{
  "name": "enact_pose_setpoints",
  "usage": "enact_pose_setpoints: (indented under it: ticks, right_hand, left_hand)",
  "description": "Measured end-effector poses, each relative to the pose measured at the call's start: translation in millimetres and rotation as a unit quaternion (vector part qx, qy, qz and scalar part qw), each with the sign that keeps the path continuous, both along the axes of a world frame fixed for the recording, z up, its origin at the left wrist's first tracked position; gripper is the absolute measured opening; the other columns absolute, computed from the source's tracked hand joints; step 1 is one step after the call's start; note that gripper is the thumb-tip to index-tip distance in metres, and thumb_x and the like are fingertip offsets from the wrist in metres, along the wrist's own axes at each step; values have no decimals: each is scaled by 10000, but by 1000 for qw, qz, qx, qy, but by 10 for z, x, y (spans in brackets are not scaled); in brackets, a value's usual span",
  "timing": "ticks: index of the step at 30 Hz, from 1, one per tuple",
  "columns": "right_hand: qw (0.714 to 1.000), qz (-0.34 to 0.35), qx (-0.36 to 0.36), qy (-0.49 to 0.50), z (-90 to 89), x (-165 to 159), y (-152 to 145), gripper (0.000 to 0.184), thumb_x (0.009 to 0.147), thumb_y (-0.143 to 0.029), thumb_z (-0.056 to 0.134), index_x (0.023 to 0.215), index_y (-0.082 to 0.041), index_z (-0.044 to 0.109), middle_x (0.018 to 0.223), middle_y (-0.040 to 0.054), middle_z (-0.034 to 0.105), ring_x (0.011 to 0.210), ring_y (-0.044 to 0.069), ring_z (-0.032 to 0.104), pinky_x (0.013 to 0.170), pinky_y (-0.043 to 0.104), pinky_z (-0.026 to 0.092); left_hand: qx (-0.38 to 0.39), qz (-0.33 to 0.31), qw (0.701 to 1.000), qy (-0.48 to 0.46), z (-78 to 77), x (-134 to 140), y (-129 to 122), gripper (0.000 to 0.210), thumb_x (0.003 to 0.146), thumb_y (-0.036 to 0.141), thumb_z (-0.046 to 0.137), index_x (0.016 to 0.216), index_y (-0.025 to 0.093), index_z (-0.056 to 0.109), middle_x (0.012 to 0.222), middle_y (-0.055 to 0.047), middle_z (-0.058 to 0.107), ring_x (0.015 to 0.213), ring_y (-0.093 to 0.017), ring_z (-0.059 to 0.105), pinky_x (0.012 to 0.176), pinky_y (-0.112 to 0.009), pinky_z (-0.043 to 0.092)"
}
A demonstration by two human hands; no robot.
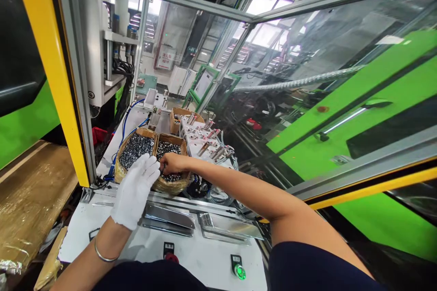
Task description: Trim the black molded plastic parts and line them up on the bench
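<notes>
My left hand (134, 191), in a white glove, is held palm-in with its fingers stretched out over the front of the left box (120, 176). Small dark metal ring-like parts (134, 148) fill that box. Beside it, my bare right hand (171, 164) reaches into the right box (170, 186), which holds small shiny metal parts (169, 147). The right fingers are curled down and pressed together among these parts; whatever lies between them is hidden. Both hands are close together, near the wall between the boxes.
Flat metal plates (169, 220) and more thin plates (225, 227) lie on the white table (201, 254). Toward the front are a red button (171, 258) and a lit green button (240, 272). Behind the boxes stands a fixture with clamps (205, 138). Clear panels in metal framing (205, 5) enclose the station.
</notes>
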State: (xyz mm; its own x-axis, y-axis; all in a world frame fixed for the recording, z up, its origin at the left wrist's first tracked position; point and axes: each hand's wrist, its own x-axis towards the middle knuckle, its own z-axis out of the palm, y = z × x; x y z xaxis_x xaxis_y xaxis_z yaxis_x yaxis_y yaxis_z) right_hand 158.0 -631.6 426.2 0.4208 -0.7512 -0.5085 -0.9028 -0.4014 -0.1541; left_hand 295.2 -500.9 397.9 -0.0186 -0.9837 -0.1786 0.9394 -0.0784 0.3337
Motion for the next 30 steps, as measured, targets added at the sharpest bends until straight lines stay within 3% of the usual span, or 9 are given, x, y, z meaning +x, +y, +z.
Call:
enact_pose_setpoints:
  ticks: [5,9,13,18,24,27,30]
  right_hand:
    - [992,1,-118,-44,302,-122,-168,187,683,-83,608,818,-151,718,770,11,701,742,147,640,652,201,447]
    - [982,5,-125,-145,508,-163,-87,238,726,-116,576,921,-148,709,731,-10,687,603,109,609,582,193,432]
    - [967,100,-133,-190,550,-150,117,161,668,-89,622,782,-146,720,706,-12,677,637,106,584,593,189,405]
    - [964,41,-164,-205,591,-295,95,188,665,-92,595,788,-137,730,702,3,691,632,112,590,589,196,421]
    - [936,-20,-258,-240,823,-816,-600,213,723,-200,611,872,-156,756,817,17,734,729,145,645,655,216,472]
    - [931,-65,-318,-167,881,-1117,-1033,206,687,-160,635,846,-154,766,823,22,741,766,157,657,677,211,476]
    - [941,-65,-315,-105,832,-1317,-1305,195,652,-136,660,811,-145,772,792,29,745,747,157,659,679,211,474]
  left_hand:
    - [52,-20,998,23,117,-86,-134,279,875,145,471,1109,104,618,1186,-154,652,1093,-215,638,1020,-360,461]
    - [84,-85,992,32,187,-270,-357,226,898,293,500,974,115,616,1096,-146,659,986,-220,660,904,-364,519]
    - [58,-111,990,66,166,-458,-514,298,923,376,432,848,141,599,873,-89,655,813,-198,653,801,-379,545]
    - [40,-116,989,85,98,-483,-494,302,931,391,417,892,158,605,929,-116,651,929,-208,644,875,-386,530]
    - [59,-122,987,84,104,-431,-403,253,918,360,466,941,155,613,994,-137,658,1032,-232,640,898,-384,535]
    - [66,-111,987,91,77,-437,-388,223,913,308,488,961,125,605,1025,-143,660,1028,-234,647,904,-378,538]
    - [62,-101,988,97,11,-445,-394,177,899,266,519,961,126,609,1045,-134,661,1026,-213,649,925,-361,530]
